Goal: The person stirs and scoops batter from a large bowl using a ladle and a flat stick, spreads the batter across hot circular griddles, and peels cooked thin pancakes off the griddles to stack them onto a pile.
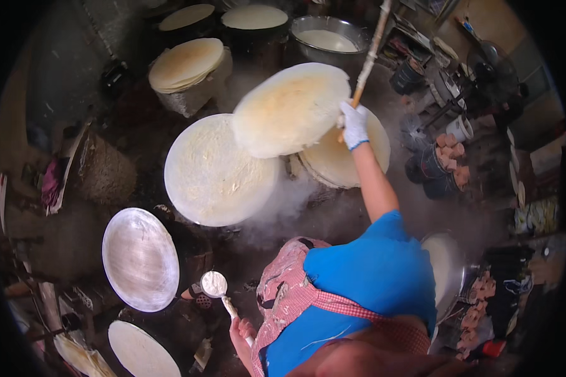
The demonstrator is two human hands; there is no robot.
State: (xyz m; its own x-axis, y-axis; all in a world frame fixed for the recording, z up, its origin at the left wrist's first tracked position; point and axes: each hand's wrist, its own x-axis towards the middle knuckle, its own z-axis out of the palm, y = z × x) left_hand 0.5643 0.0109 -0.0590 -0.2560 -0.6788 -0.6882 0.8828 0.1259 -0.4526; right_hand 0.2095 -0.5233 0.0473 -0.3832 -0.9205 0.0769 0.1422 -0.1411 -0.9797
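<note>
My right hand (355, 123), in a white knit glove, grips a long wooden stick (371, 54) coated with dried batter. Beside that hand a large thin round flatbread (292, 110), browned in the middle, hangs tilted; how it is held cannot be seen. Its edges overlap a round griddle covered with pale batter (219, 174) and a stack of flatbreads (337, 162). My left hand (243, 328), bare, holds the handle of a ladle (214, 284) with white batter in its bowl, low and close to the apron.
A bare metal griddle (140, 260) stands at the left, with a pale round sheet (143, 351) below it. Another flatbread stack (187, 65), a metal basin of batter (330, 38) and two round pans lie at the far side. Buckets of clay-coloured pieces (448, 151) stand right. Steam drifts mid-view.
</note>
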